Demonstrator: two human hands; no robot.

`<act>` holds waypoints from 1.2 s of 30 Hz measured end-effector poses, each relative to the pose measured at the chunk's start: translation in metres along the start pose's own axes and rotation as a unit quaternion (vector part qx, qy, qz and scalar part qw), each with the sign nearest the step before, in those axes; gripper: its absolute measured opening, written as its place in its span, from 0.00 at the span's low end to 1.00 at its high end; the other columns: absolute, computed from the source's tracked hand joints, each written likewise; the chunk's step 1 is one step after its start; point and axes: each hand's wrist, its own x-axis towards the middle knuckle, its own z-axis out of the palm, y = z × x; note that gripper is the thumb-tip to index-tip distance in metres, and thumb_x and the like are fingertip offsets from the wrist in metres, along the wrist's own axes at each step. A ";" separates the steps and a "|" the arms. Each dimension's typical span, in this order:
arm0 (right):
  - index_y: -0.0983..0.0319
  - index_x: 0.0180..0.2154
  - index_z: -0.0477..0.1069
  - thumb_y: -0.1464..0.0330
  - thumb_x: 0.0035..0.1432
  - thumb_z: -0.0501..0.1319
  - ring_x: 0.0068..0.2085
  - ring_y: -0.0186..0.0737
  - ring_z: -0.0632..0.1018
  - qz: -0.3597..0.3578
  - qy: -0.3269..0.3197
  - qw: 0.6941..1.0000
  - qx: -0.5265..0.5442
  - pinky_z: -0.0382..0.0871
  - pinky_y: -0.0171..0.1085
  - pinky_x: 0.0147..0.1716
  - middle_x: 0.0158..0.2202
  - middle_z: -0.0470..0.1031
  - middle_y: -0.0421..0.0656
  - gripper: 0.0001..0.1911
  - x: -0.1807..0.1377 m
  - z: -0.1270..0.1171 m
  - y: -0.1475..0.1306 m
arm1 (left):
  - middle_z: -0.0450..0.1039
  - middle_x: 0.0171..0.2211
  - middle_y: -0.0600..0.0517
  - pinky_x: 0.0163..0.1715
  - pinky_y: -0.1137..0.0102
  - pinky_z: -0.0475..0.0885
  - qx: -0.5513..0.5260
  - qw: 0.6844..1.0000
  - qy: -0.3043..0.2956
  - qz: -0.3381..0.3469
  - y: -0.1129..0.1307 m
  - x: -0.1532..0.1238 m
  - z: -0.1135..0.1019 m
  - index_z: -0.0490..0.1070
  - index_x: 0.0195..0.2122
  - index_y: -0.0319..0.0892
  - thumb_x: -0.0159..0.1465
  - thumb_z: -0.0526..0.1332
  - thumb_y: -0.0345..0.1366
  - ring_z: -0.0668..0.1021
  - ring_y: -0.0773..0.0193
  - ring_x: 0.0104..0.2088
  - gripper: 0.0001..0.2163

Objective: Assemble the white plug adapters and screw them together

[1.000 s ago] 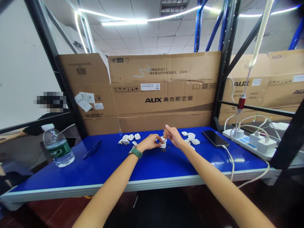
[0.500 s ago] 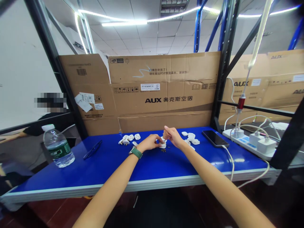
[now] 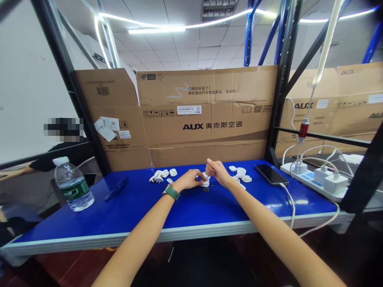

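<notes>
Fingers of my left hand (image 3: 189,179) grip a small white plug piece (image 3: 205,183), pressing it against the blue table (image 3: 185,211) near the middle of its far side. My right hand (image 3: 218,171) sits just above the piece with its fingertips pinched together; I cannot tell whether they hold anything. Tiny dark screws (image 3: 206,189) lie just beside the piece, and more white plug parts (image 3: 161,174) are scattered on both sides.
</notes>
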 end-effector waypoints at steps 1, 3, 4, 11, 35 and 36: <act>0.59 0.14 0.51 0.47 0.60 0.61 0.20 0.32 0.54 0.002 0.001 1.000 -0.001 0.49 0.38 0.24 0.15 0.49 0.35 0.34 0.000 0.000 0.000 | 0.80 0.41 0.50 0.40 0.72 0.69 -0.001 1.000 0.000 0.000 0.000 0.000 0.000 0.81 0.41 0.43 0.59 0.69 0.35 0.78 0.62 0.40 0.09; 0.59 0.14 0.51 0.47 0.60 0.61 0.20 0.32 0.54 0.002 -0.002 1.000 0.001 0.49 0.38 0.24 0.15 0.49 0.35 0.34 0.000 0.000 0.000 | 0.80 0.41 0.50 0.40 0.72 0.69 -0.001 1.000 0.000 0.001 0.000 0.000 0.000 0.81 0.41 0.43 0.59 0.69 0.36 0.78 0.62 0.40 0.09; 0.59 0.14 0.51 0.47 0.61 0.61 0.20 0.32 0.54 0.001 -0.003 1.000 0.003 0.49 0.38 0.24 0.15 0.49 0.35 0.34 0.000 0.000 0.000 | 0.80 0.41 0.50 0.40 0.72 0.69 0.001 1.000 0.000 0.001 0.001 0.000 0.000 0.81 0.41 0.43 0.59 0.69 0.36 0.78 0.62 0.40 0.09; 0.59 0.14 0.52 0.47 0.61 0.60 0.20 0.32 0.55 0.001 -0.002 1.000 -0.009 0.50 0.38 0.24 0.16 0.49 0.35 0.34 0.000 -0.002 0.003 | 0.80 0.41 0.50 0.40 0.73 0.69 0.005 1.000 0.000 -0.002 0.002 0.000 -0.001 0.81 0.40 0.43 0.59 0.69 0.36 0.78 0.62 0.39 0.09; 0.59 0.13 0.53 0.48 0.63 0.59 0.20 0.32 0.57 -0.004 -0.026 0.998 -0.060 0.50 0.38 0.24 0.15 0.55 0.37 0.34 0.001 -0.002 0.002 | 0.80 0.41 0.50 0.40 0.72 0.69 0.003 1.000 0.000 0.018 0.002 0.001 -0.001 0.80 0.39 0.42 0.59 0.69 0.34 0.78 0.62 0.40 0.07; 0.59 0.13 0.53 0.49 0.63 0.58 0.20 0.32 0.57 -0.006 -0.028 0.998 -0.060 0.49 0.38 0.24 0.15 0.54 0.36 0.34 0.001 -0.002 0.002 | 0.80 0.41 0.50 0.41 0.72 0.69 0.003 1.000 0.000 0.017 0.002 0.001 -0.001 0.80 0.39 0.42 0.59 0.69 0.34 0.78 0.61 0.41 0.07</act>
